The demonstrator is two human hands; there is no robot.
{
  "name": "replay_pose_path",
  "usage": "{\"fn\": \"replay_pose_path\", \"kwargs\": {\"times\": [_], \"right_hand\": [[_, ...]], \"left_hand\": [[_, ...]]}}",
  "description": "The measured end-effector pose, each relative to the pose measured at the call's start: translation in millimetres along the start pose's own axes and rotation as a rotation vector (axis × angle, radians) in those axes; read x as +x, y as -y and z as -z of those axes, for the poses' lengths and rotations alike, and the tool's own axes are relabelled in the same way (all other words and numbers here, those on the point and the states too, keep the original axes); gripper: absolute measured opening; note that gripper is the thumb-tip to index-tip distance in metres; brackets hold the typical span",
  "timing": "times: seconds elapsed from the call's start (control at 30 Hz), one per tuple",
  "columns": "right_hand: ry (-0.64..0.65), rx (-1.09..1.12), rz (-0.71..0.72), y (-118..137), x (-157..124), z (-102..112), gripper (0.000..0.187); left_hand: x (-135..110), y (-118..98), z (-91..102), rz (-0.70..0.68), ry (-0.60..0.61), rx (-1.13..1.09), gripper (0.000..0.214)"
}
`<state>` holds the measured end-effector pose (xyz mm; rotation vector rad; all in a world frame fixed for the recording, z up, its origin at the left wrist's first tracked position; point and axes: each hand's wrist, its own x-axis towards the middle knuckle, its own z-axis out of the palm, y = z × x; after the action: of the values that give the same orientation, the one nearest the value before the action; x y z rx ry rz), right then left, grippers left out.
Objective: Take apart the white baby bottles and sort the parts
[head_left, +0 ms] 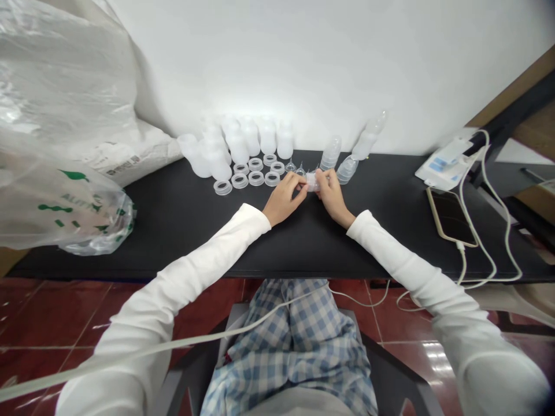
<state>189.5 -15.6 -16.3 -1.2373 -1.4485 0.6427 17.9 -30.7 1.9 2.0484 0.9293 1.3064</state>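
Over the black table, my left hand point(282, 199) and my right hand point(333, 196) meet, fingers closed from both sides on a small translucent bottle collar ring point(312, 182). The fingers hide part of it, and I cannot tell whether a teat is inside. Just behind my left hand stand a few clear bottle teats point(290, 166). To its left are several loose collar rings point(256, 178), laid in rows. White baby bottles point(237, 144) stand in a group behind them. Beyond my right hand are clear domed caps point(332, 152) and a translucent capped bottle point(366, 138).
A big plastic bag with green print point(82, 202) and a white sack point(134, 153) take up the table's left. On the right lie a phone point(451, 215) on a charging cable point(489, 254) and a white box point(446, 163). A white wall point(303, 69) borders the back.
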Motion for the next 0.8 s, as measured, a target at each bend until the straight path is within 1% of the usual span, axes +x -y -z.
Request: {"fn": "replay_pose_path", "kwargs": {"times": [0.1, 0.17, 0.23, 0.33, 0.4, 0.47, 0.6, 0.8], "right_hand": [[0.023, -0.029, 0.029, 6, -3, 1, 0.057], [0.044, -0.027, 0.048, 12, -6, 2, 0.056], [0.083, -0.021, 0.065, 19, -9, 2, 0.054], [0.171, -0.06, 0.095, 25, -13, 4, 0.05], [0.219, -0.118, 0.125, 27, -15, 4, 0.046], [0.237, -0.189, 0.163, 26, -16, 5, 0.043], [0.24, -0.356, 0.279, 24, -15, 6, 0.04], [0.347, -0.585, 0.537, 23, -9, 11, 0.036]], "left_hand": [[2, 2, 2.6, 0.088, 0.02, -0.112, 0.017], [5, 5, 4.6, 0.184, 0.015, -0.225, 0.023], [6, 6, 6.4, 0.251, 0.002, -0.349, 0.03], [7, 6, 7.9, 0.299, -0.012, -0.469, 0.044], [7, 3, 8.2, 0.314, -0.026, -0.493, 0.052], [6, 1, 8.1, 0.323, -0.04, -0.501, 0.056], [6, -2, 7.7, 0.353, -0.057, -0.54, 0.056], [7, -4, 9.3, 0.419, -0.074, -0.589, 0.057]]}}
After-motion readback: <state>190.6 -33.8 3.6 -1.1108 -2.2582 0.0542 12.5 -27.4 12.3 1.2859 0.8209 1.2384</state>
